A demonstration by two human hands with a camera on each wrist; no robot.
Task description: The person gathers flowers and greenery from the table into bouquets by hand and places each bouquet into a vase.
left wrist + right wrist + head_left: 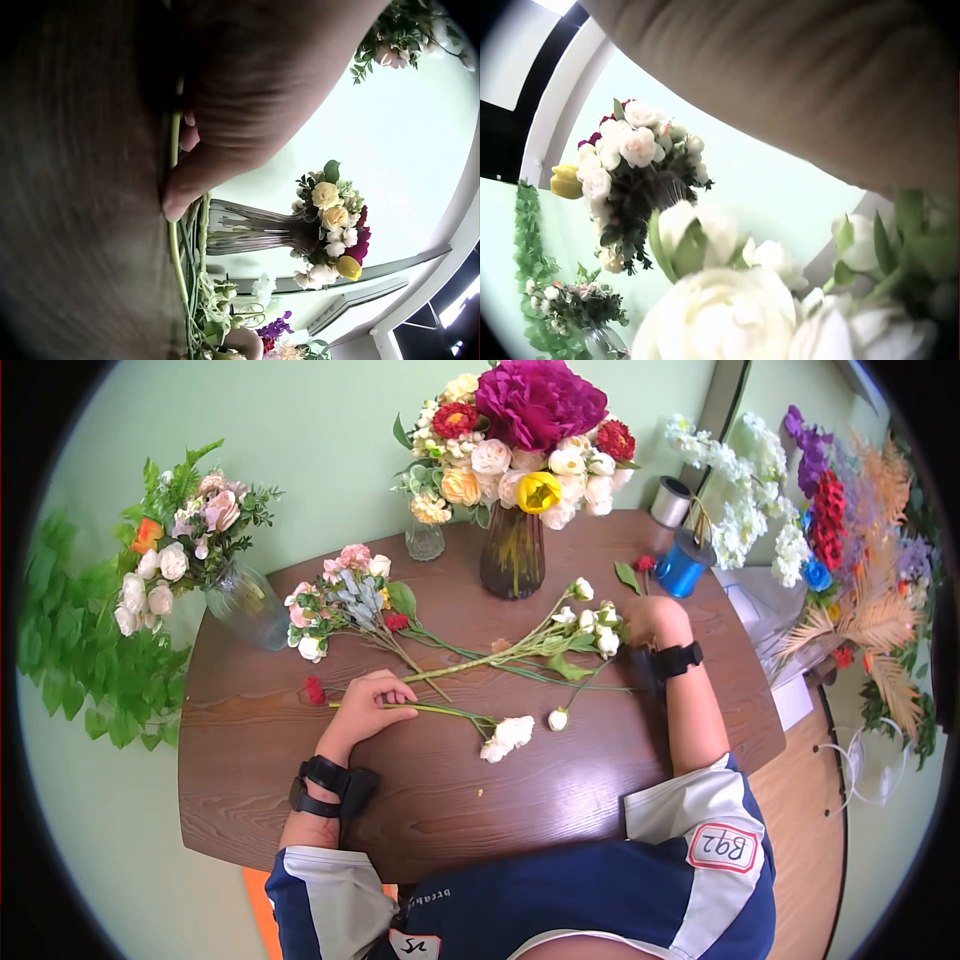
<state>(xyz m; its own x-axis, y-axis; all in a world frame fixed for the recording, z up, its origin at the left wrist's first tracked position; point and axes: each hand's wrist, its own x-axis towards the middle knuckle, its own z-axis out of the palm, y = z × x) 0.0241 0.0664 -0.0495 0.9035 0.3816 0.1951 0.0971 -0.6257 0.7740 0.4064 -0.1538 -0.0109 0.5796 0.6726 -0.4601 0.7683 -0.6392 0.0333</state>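
Note:
In the head view my left hand lies low over the table and holds a green stem that ends in a cluster of white blossoms. The left wrist view has the thumb along this stem, with curled fingertips behind it. My right hand is at the far right, beside a spray of white buds whose long stems reach left across the table. Large white blooms fill the bottom of the right wrist view, under the palm; the right fingers are hidden. A single white bud lies between the hands.
A mixed pink and blue bunch lies at the table's left, a small red flower below it. Behind stand a full brown vase, a small glass vase, and a blue ribbon spool. A clear vase stands left.

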